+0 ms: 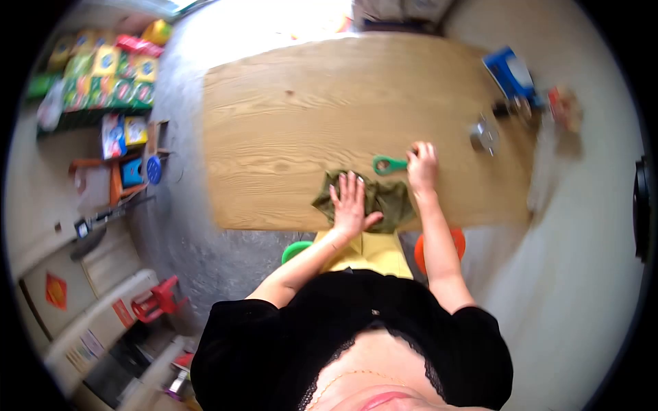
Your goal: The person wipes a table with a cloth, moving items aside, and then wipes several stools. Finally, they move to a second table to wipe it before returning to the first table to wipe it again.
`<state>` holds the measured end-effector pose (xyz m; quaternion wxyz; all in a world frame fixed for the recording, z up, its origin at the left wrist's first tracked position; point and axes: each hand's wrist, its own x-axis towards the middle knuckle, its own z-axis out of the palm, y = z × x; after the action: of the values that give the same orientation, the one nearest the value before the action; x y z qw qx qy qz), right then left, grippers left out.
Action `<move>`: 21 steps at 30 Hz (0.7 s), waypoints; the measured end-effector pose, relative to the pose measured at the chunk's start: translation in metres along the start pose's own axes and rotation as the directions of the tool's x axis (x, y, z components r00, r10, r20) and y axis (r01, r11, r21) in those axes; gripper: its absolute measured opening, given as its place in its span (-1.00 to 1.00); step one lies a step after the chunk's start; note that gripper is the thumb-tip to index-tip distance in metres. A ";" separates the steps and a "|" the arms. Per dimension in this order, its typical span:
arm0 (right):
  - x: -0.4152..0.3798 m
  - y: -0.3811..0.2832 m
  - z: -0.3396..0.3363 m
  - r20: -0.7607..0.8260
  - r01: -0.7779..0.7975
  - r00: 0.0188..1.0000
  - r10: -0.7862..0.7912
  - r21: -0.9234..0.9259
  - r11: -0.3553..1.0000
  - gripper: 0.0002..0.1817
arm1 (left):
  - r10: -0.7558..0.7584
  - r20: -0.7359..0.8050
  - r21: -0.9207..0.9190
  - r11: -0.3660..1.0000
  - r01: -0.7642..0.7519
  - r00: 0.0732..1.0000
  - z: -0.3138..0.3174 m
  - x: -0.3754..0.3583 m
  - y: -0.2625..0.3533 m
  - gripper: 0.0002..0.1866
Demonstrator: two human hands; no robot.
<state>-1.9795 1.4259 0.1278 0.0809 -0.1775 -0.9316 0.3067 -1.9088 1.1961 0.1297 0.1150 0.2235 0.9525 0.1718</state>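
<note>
On the wooden table (295, 103), near its front edge, lies a crumpled olive-green cloth (392, 198). My left hand (351, 205) rests flat on the cloth's left part with its fingers spread. To the right of the cloth, my right hand (423, 166) has its fingers curled round the right end of a green tool (388, 165). The tool's ring-shaped end points left, just above the cloth. Part of its handle is hidden by my fingers.
A glass or metal vessel (484, 136) stands on the table's right side, with a blue box (509, 72) behind it. Green (297, 251) and orange (458, 243) round objects show below the front edge. Stacked cartons (103, 85) and a wooden stand (157, 139) are at the left.
</note>
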 end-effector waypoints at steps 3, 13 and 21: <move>0.012 0.003 -0.004 0.061 0.068 0.996 -0.059 -0.145 0.987 -0.74 | 0.003 -0.017 -0.057 0.998 -0.004 1.000 0.002 0.001 -0.001 0.21; -0.036 -0.072 0.009 0.714 -0.642 0.699 0.034 0.607 0.468 -0.84 | 0.012 -0.127 -0.136 0.990 -0.029 0.992 -0.006 -0.003 -0.015 0.09; -0.042 -0.092 0.025 0.944 -0.946 0.323 0.070 0.323 0.006 -0.79 | -0.100 -0.199 -0.169 0.983 0.066 0.975 -0.011 -0.001 -0.054 0.02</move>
<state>-1.9726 1.3277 0.1612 -0.3503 -0.3399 -0.3343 0.8062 -1.9322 1.1469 0.1198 0.0405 0.1544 0.9507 0.2658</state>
